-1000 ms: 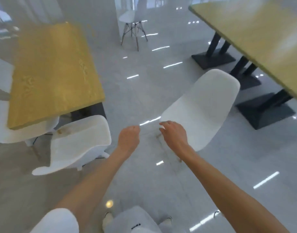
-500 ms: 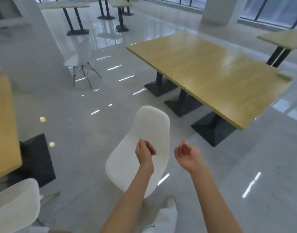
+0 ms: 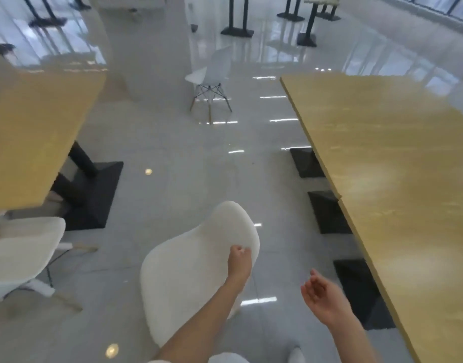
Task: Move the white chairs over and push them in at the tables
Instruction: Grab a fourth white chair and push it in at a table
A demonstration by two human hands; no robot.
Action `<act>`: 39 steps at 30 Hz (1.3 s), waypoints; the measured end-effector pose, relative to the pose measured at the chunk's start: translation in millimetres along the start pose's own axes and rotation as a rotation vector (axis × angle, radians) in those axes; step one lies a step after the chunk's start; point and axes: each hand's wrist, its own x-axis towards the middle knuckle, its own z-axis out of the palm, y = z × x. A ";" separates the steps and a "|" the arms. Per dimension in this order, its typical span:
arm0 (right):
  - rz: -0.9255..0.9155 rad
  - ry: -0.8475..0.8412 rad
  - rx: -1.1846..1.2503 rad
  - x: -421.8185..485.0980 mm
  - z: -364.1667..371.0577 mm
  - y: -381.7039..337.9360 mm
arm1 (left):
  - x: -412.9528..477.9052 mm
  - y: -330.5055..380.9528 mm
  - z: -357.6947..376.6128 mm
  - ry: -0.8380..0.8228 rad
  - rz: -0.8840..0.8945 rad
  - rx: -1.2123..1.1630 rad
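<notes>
A white shell chair [image 3: 188, 279] stands on the glossy floor just in front of me, in the aisle between two wooden tables. My left hand [image 3: 239, 262] rests on the chair's right rim, and its fingers curl over the edge. My right hand [image 3: 323, 297] hangs free to the right of the chair, palm up with the fingers apart, holding nothing. The long wooden table [image 3: 398, 184] runs along the right side. A second wooden table [image 3: 28, 132] is at the left, with another white chair [image 3: 20, 254] beside its near end.
A third white chair [image 3: 212, 72] with wooden legs stands alone farther down the aisle, near a white pillar [image 3: 146, 40]. Black table bases [image 3: 327, 210] line the right table's underside and another black base [image 3: 94, 195] sits under the left table. More tables stand far back.
The view has swung round, so the long table now runs along the right. My left hand has moved onto the chair's right rim, and my right hand has opened out to the right.
</notes>
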 end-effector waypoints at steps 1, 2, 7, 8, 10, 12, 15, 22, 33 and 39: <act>-0.029 -0.039 -0.103 18.1 0.9 -25.1 | 8.4 8.3 13.6 0.025 0.003 0.001; -0.060 -0.079 -0.215 34.9 2.3 -48.6 | 16.0 15.9 26.9 0.051 -0.006 0.004; -0.236 -0.255 -0.761 87.7 40.5 -132.3 | 34.1 34.0 70.2 0.099 -0.125 0.013; -0.269 -0.300 -0.897 99.6 54.6 -143.2 | 35.1 38.6 78.1 0.115 -0.151 0.010; -0.317 -0.432 -1.186 116.1 89.7 -151.4 | 40.9 38.0 89.4 0.184 -0.169 0.011; -0.417 -0.603 -1.479 134.1 131.9 -149.9 | 50.8 38.3 98.0 0.260 -0.183 0.026; -0.728 -0.957 -1.951 156.6 200.5 -130.8 | 84.0 41.4 100.9 0.383 -0.251 0.086; -1.218 -1.702 -2.932 216.6 304.6 -60.2 | 164.7 42.2 89.4 0.345 -0.417 0.069; -1.466 -3.098 -2.647 310.2 366.2 -38.0 | 197.7 76.9 120.2 0.456 -0.783 -0.005; -1.581 -3.531 -1.952 338.3 388.4 -16.4 | 244.0 100.6 127.1 0.628 -1.180 0.053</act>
